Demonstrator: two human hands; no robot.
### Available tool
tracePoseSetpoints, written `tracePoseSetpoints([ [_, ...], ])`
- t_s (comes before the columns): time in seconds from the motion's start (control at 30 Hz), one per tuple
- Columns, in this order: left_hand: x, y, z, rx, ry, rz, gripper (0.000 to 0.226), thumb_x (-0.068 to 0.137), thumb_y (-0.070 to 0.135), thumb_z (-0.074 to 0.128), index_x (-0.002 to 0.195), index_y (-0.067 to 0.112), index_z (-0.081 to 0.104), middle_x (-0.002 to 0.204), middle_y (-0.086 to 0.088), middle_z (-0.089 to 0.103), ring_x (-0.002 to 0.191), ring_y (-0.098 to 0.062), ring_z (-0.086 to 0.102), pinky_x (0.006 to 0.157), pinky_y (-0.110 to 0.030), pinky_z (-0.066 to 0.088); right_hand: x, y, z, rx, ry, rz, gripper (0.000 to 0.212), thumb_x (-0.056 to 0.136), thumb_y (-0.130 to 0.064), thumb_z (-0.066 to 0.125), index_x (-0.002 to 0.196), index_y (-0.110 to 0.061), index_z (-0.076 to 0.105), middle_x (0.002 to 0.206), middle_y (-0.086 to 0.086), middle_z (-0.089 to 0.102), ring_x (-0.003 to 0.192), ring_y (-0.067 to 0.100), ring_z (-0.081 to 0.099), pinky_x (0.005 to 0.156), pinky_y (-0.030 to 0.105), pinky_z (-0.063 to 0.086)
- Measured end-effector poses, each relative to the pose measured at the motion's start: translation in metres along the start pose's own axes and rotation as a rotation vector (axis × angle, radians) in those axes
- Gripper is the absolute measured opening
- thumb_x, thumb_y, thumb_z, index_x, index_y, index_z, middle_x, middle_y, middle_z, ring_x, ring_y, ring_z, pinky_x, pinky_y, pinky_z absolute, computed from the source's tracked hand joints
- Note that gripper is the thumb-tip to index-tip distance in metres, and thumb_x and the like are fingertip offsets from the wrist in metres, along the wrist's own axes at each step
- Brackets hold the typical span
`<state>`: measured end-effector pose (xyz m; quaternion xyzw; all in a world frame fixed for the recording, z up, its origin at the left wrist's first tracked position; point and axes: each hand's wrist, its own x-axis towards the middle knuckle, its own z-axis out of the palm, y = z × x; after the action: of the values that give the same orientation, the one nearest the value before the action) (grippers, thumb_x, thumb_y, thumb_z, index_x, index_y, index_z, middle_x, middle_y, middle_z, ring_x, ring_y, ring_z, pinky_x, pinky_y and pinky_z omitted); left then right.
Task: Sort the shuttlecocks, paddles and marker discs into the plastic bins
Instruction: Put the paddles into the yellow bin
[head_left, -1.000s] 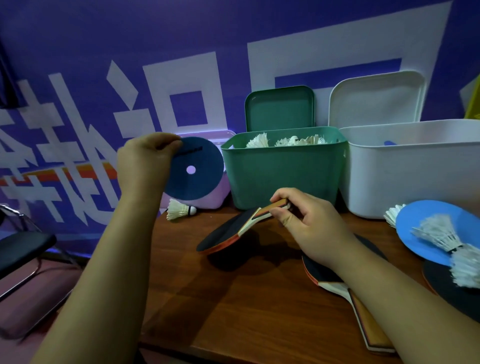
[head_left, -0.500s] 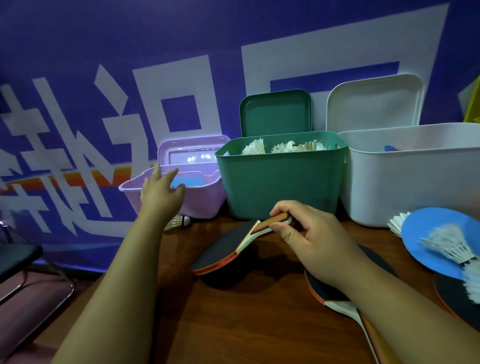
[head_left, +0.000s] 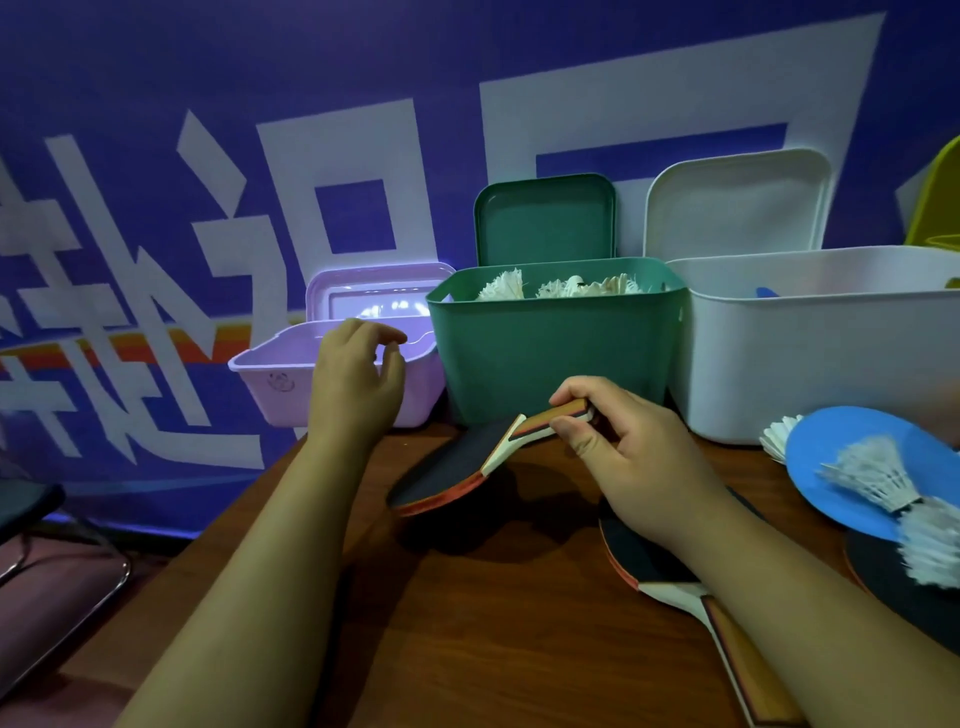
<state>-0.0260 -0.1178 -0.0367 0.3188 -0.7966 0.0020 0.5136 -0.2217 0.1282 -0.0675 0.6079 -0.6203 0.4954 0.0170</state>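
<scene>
The purple fabric banner (head_left: 156, 130) behind the bench carried large white block characters (head_left: 332, 171), cropped by the frame edges and partly hidden by the bins; none could be read with confidence. An orange-and-yellow stripe (head_left: 156, 345) crossed the banner's lower left without lettering. The pale lilac plastic bin (head_left: 270, 379) bore a small round embossed mark (head_left: 281, 383) on its front wall, too small to decipher. No other label, brand or number was legible.

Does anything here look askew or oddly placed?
Yes: the purple bin sits tilted and hangs past the table's left edge, under the left hand. Two shuttlecocks lie on a blue disc, still unsorted.
</scene>
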Motion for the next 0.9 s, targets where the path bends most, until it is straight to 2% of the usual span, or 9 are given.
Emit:
tracePoseSetpoints([
  [0.07, 0.003, 0.024, -0.008, -0.094, -0.035, -0.064, 0.018, 0.098, 0.017, 0.059, 0.102, 0.023, 0.075, 0.102, 0.010, 0.067, 0.087, -0.012, 0.059, 0.076, -0.019, 0.045, 0.000, -0.002, -0.004, 0.026, 0.065, 0.022, 0.014, 0.105, -0.040, 0.059, 0.119, -0.037, 0.063, 0.097, -0.014, 0.069, 0.093, 0.005, 0.065, 0.074, 0.021, 0.050],
  [0.17, 0.010, 0.056, -0.019, -0.181, -0.219, -0.271, 0.021, 0.097, 0.025, 0.057, 0.101, 0.029, 0.077, 0.103, 0.014, 0.071, 0.090, -0.010, 0.063, 0.077, -0.029, 0.047, 0.006, -0.008, -0.010, 0.078, 0.176, 0.033, 0.014, 0.106, -0.038, 0.058, 0.118, -0.034, 0.064, 0.095, -0.011, 0.071, 0.090, 0.008, 0.067, 0.074, 0.026, 0.053],
  [0.23, 0.013, 0.071, -0.023, -0.222, -0.327, -0.376, 0.017, 0.097, 0.029, 0.059, 0.101, 0.027, 0.076, 0.099, 0.009, 0.072, 0.093, -0.017, 0.066, 0.069, -0.027, 0.051, 0.011, -0.014, -0.019, 0.063, 0.238, 0.010, 0.014, 0.107, -0.038, 0.058, 0.119, -0.033, 0.064, 0.095, -0.009, 0.071, 0.089, 0.010, 0.067, 0.073, 0.025, 0.053],
  [0.3, 0.016, 0.081, -0.028, -0.237, -0.347, -0.460, 0.019, 0.093, 0.028, 0.060, 0.092, 0.016, 0.075, 0.088, -0.006, 0.072, 0.086, -0.027, 0.067, 0.067, -0.033, 0.058, 0.014, -0.020, -0.032, 0.023, 0.291, -0.020, 0.015, 0.107, -0.037, 0.059, 0.119, -0.030, 0.065, 0.096, -0.010, 0.070, 0.089, 0.007, 0.065, 0.071, 0.015, 0.048],
  [0.37, 0.018, 0.091, -0.034, -0.205, -0.354, -0.489, 0.023, 0.088, 0.024, 0.057, 0.086, 0.006, 0.072, 0.083, -0.019, 0.071, 0.078, -0.036, 0.063, 0.072, -0.038, 0.055, 0.015, -0.026, -0.047, -0.020, 0.337, -0.028, 0.016, 0.107, -0.036, 0.060, 0.120, -0.028, 0.066, 0.099, -0.011, 0.070, 0.090, 0.004, 0.065, 0.073, 0.008, 0.044],
  [0.47, 0.022, 0.117, -0.038, -0.353, -0.398, -0.565, 0.019, 0.091, 0.021, 0.059, 0.087, 0.009, 0.072, 0.084, -0.016, 0.074, 0.080, -0.034, 0.072, 0.079, -0.048, 0.063, 0.009, -0.031, -0.069, -0.043, 0.410, -0.019, 0.018, 0.106, -0.037, 0.062, 0.120, -0.028, 0.067, 0.103, -0.011, 0.071, 0.094, 0.004, 0.065, 0.076, 0.010, 0.046],
  [0.6, 0.024, 0.164, -0.027, -0.515, -0.447, -0.530, 0.017, 0.100, 0.011, 0.059, 0.087, 0.010, 0.070, 0.082, -0.015, 0.069, 0.072, -0.026, 0.066, 0.070, -0.041, 0.063, -0.009, -0.036, -0.104, -0.050, 0.507, 0.004, 0.020, 0.105, -0.035, 0.063, 0.121, -0.025, 0.067, 0.106, -0.009, 0.073, 0.098, 0.005, 0.068, 0.079, 0.010, 0.051],
  [0.73, 0.036, 0.214, -0.007, -0.619, -0.486, -0.470, 0.013, 0.103, 0.009, 0.058, 0.107, 0.009, 0.071, 0.091, -0.016, 0.068, 0.071, -0.026, 0.068, 0.061, -0.035, 0.065, -0.033, -0.034, -0.140, 0.036, 0.586, 0.103, 0.020, 0.104, -0.038, 0.064, 0.122, -0.030, 0.067, 0.102, -0.008, 0.074, 0.098, 0.014, 0.073, 0.084, 0.038, 0.064],
  [0.9, 0.038, 0.286, 0.028, -0.783, -0.556, -0.373, 0.018, 0.103, 0.007, 0.054, 0.103, 0.010, 0.072, 0.097, -0.015, 0.070, 0.069, -0.026, 0.072, 0.067, -0.036, 0.064, -0.062, -0.041, -0.195, 0.015, 0.645, 0.143, 0.024, 0.100, -0.035, 0.069, 0.123, -0.038, 0.064, 0.100, -0.007, 0.075, 0.095, 0.017, 0.074, 0.082, 0.048, 0.063],
])
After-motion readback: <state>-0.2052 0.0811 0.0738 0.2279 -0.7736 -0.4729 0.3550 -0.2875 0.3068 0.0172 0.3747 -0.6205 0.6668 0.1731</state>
